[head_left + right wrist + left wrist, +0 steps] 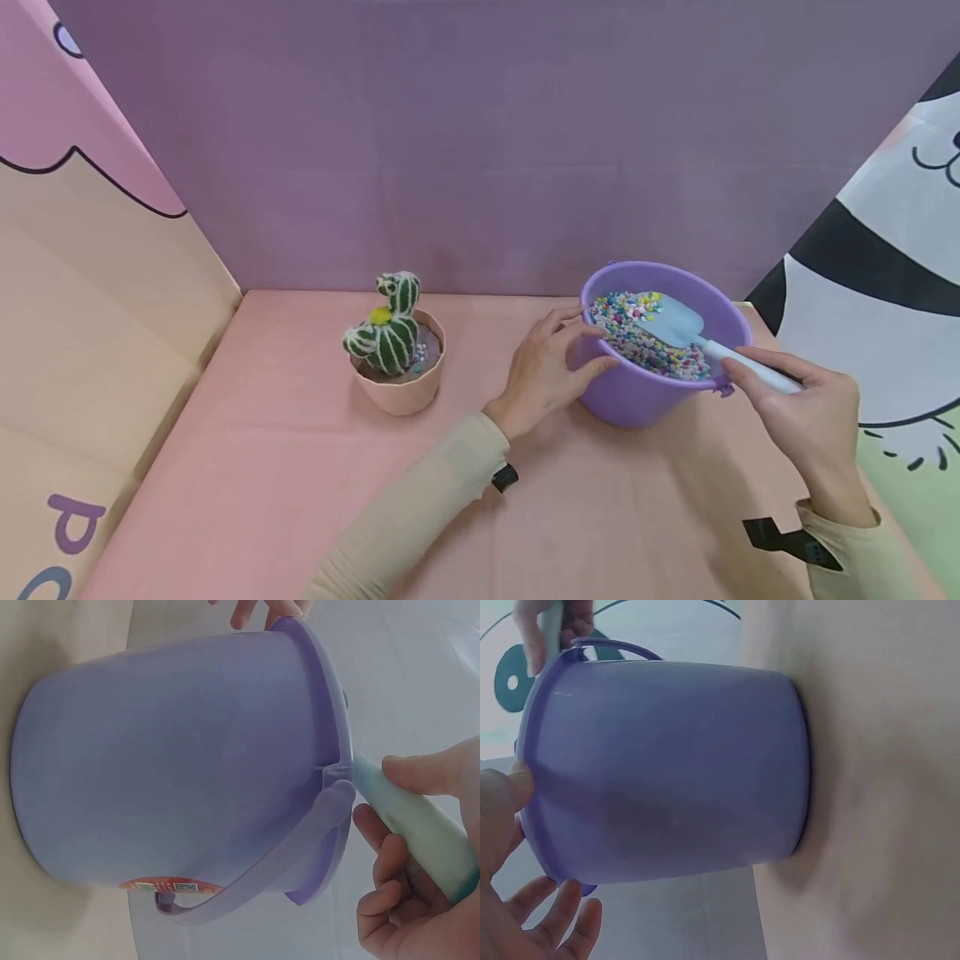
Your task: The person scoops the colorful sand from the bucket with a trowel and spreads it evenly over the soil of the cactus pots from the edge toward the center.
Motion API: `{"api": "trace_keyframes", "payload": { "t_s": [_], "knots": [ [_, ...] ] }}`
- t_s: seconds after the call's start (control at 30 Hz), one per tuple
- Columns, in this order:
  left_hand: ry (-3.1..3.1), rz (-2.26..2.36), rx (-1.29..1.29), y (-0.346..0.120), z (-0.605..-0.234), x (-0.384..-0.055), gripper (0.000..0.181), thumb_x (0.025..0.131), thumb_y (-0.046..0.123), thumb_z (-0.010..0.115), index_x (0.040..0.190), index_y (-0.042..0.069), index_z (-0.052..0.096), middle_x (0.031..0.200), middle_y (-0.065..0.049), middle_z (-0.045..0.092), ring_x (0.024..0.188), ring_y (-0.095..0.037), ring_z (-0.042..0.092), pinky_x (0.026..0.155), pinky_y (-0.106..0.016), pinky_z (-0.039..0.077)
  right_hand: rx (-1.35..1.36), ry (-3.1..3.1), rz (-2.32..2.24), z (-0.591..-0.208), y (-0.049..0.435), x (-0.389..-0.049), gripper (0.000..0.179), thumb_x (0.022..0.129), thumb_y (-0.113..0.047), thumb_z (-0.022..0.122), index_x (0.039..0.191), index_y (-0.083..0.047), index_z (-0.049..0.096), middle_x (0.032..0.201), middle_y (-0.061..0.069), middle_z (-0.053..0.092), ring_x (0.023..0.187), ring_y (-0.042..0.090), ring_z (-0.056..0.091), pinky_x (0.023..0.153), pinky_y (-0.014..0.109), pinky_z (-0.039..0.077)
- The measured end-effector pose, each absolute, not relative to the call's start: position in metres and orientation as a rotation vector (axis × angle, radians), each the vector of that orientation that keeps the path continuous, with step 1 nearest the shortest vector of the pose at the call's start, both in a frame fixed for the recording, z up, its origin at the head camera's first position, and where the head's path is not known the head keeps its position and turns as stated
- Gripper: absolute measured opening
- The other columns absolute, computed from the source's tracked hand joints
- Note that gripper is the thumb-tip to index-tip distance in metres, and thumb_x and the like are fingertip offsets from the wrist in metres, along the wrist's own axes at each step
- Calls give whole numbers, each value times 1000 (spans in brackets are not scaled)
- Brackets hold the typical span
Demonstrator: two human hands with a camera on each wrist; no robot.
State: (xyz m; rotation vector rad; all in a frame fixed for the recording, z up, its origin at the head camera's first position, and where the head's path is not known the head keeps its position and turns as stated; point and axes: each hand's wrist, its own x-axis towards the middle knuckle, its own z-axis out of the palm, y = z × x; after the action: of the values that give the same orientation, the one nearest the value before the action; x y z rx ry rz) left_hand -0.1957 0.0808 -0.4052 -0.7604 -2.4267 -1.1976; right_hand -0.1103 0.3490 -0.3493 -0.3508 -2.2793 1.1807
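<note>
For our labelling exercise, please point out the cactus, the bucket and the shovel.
Cactus [395, 343]: head view, on its striped green stem.
Bucket [675, 772]: left wrist view, on its outer wall.
Shovel [682, 326]: head view, on its blue blade.

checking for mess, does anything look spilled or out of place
Nothing looks spilled: the purple bucket stands upright with colourful granules inside. Slightly odd: in the flowerpot, a small patch of granules shows on one side of the cactus, which looks lopsided.
</note>
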Motion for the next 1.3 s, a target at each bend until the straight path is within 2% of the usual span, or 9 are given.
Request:
{"api": "trace_keyframes", "payload": {
  "t_s": [0.2, 0.4, 0.53, 0.77, 1.07, 1.3],
  "knots": [
    [-2424, -1204, -765, 82, -406, -193, 41, 93, 46, 83, 128, 26, 74, 154, 2, 58, 145, -13, 53, 112, -35, 53, -328, -2238, 1194, -350, 347, -111, 27, 81, -12, 92, 106, -5, 85, 79, -31, 74, 64, -7, 62, 54, 12, 43],
    [-2490, -1221, -817, 78, -404, -186, 53, 94, 51, 79, 140, 28, 66, 167, 1, 46, 153, -19, 47, 115, -46, 51, -289, -2235, 1151, -350, 347, -111, 26, 82, -12, 92, 106, -4, 85, 81, -34, 73, 66, -9, 62, 54, 11, 42],
    [-2499, -1223, -850, 75, -403, -185, 56, 97, 50, 76, 146, 27, 63, 170, 3, 42, 155, -19, 45, 117, -48, 50, -277, -2225, 1158, -350, 346, -111, 26, 81, -11, 92, 106, -3, 85, 82, -32, 73, 67, -9, 63, 55, 10, 44],
    [-2509, -1274, -823, 68, -405, -184, 59, 101, 47, 71, 154, 26, 56, 163, 5, 51, 151, -13, 48, 119, -44, 48, -264, -2227, 1184, -348, 342, -108, 26, 82, -10, 91, 106, -3, 85, 80, -32, 73, 67, -8, 64, 57, 10, 46],
    [-2481, -1278, -817, 55, -408, -182, 51, 101, 45, 69, 148, 27, 61, 156, 8, 59, 149, -11, 51, 121, -41, 45, -273, -2245, 1183, -341, 339, -105, 27, 82, -11, 91, 107, -4, 85, 84, -32, 74, 72, -7, 66, 58, 11, 45],
    [-2440, -1255, -807, 42, -410, -179, 47, 101, 40, 71, 145, 25, 65, 151, 7, 63, 145, -11, 55, 119, -40, 48, -246, -2259, 1191, -339, 333, -104, 26, 82, -11, 92, 106, -4, 85, 83, -30, 75, 65, -6, 63, 55, 12, 44]
  ]
}}
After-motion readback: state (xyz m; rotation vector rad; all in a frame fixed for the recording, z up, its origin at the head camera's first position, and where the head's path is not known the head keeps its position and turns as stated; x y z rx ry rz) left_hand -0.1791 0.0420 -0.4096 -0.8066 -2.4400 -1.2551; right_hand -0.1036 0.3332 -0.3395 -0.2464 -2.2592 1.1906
